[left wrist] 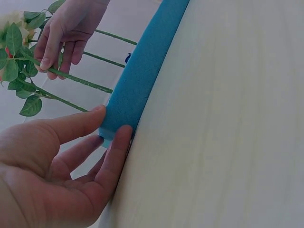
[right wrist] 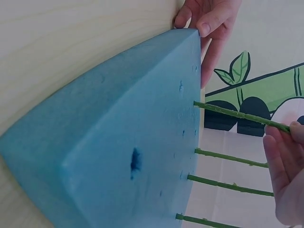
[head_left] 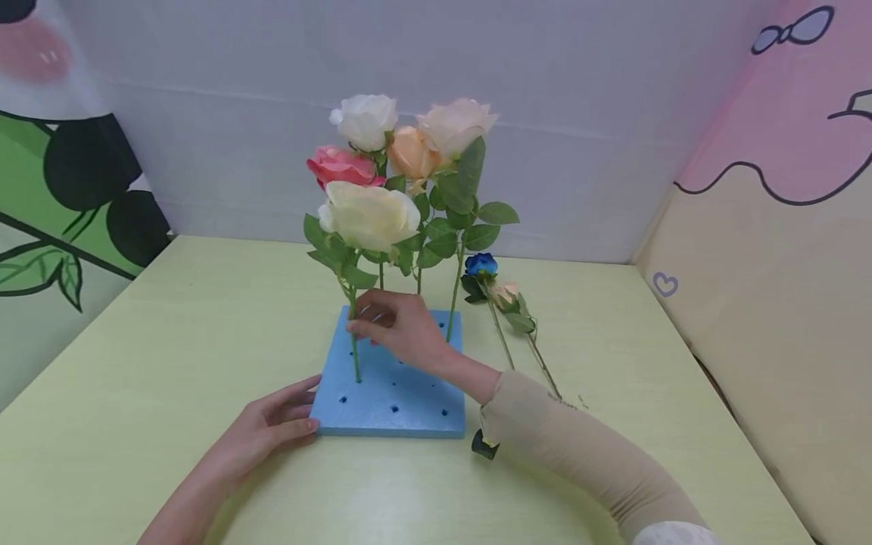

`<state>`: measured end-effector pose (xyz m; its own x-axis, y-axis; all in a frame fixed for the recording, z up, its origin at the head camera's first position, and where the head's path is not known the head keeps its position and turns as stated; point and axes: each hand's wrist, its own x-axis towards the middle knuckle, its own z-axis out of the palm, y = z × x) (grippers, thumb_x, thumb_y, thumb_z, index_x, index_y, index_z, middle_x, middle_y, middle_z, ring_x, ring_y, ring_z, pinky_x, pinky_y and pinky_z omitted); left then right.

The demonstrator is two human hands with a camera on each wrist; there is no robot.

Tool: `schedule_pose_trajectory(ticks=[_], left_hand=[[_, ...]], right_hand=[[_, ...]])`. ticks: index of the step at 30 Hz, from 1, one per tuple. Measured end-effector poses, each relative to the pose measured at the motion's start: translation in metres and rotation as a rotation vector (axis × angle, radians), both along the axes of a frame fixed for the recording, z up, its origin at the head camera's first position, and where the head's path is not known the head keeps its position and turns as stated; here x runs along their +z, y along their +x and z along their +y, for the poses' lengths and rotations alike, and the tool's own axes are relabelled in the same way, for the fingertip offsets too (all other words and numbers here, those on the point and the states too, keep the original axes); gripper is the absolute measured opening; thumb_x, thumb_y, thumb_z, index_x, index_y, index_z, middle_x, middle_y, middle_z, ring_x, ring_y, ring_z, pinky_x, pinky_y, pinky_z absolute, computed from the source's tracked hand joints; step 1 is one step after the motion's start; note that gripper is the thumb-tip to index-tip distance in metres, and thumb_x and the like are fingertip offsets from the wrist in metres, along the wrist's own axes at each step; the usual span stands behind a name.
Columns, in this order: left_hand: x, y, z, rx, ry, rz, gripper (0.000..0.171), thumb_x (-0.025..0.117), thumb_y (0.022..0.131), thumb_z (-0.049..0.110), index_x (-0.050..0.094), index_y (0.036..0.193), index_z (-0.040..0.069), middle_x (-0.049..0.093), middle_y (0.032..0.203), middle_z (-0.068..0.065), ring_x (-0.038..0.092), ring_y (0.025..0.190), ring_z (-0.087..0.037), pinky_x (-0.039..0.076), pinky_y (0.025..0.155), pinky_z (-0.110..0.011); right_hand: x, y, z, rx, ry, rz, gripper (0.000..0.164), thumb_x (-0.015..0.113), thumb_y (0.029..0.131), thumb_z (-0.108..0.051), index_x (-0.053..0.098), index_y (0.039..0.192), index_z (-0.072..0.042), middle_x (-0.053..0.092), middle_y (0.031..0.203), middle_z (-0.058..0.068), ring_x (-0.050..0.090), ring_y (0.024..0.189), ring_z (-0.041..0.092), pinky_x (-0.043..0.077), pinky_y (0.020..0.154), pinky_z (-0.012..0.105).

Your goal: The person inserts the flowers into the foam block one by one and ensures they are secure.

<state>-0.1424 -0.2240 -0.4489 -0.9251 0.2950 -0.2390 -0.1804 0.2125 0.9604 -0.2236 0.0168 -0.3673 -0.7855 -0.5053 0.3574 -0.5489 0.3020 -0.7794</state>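
- Head view: a big cream rose [head_left: 370,216], full and ruffled, faces us from the left half of a blue foam block [head_left: 417,397], its green stem standing nearly upright with the foot in a hole.
- The right hand [head_left: 409,329] pinches that stem between thumb and fingers, below the leaves; a beige sleeve [head_left: 586,446] covers the arm behind it.
- The left hand [head_left: 262,431] rests against the block's near left corner, thumb and fingers apart.
- Behind the cream bloom crowd a white rose [head_left: 368,121], a deep pink rose [head_left: 343,166], a peach rose [head_left: 411,154] and a wide blush rose [head_left: 456,127].
- Right of the block, a blue rose [head_left: 482,264] and a smaller pale peach rosebud [head_left: 506,294] lie on the pale wooden table [head_left: 225,318].
- Left wrist view: the left thumb touches the block's upper edge, the other fingers set lower around the corner; beyond, the right hand has the green stem between its fingertips.
- Right wrist view: the foam shows a smooth blue face with ragged dark holes. Four green stems stick out of it; the one nearest the left hand runs into the right hand's pinch, that hand partly cut off by the frame.
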Motion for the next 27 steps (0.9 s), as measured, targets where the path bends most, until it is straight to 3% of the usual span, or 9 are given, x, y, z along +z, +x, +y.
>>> schedule_pose_trajectory(ticks=[8,17,27], left_hand=[[0.0008,0.0014,0.0004,0.004,-0.029,-0.011,0.074,0.070,0.092,0.023,0.033,0.155,0.012,0.042,0.151,-0.024,0.061,0.115,-0.010,0.060,0.091,-0.025],[0.0008,0.0013,-0.0001,-0.002,0.008,-0.007,0.074,0.070,0.092,0.020,0.032,0.155,0.011,0.041,0.151,-0.025,0.061,0.110,-0.002,0.060,0.091,-0.025],[0.0005,0.0014,-0.0002,-0.003,0.022,-0.018,0.074,0.070,0.092,0.020,0.032,0.155,0.010,0.041,0.151,-0.025,0.062,0.109,-0.002,0.060,0.091,-0.027]], right_hand=[[-0.0005,0.0010,-0.0009,0.007,0.002,-0.001,0.010,0.068,0.094,-0.016,0.068,0.102,-0.010,0.077,0.093,0.007,0.071,0.071,0.007,0.061,0.065,0.022],[-0.0013,0.0003,-0.0016,0.006,0.013,-0.012,0.010,0.068,0.094,-0.017,0.070,0.101,-0.011,0.077,0.092,0.006,0.074,0.076,0.026,0.061,0.066,0.022],[-0.0036,-0.0004,-0.0018,0.022,0.009,-0.020,0.010,0.068,0.094,-0.017,0.069,0.101,-0.010,0.077,0.093,0.008,0.074,0.077,0.028,0.062,0.066,0.026]])
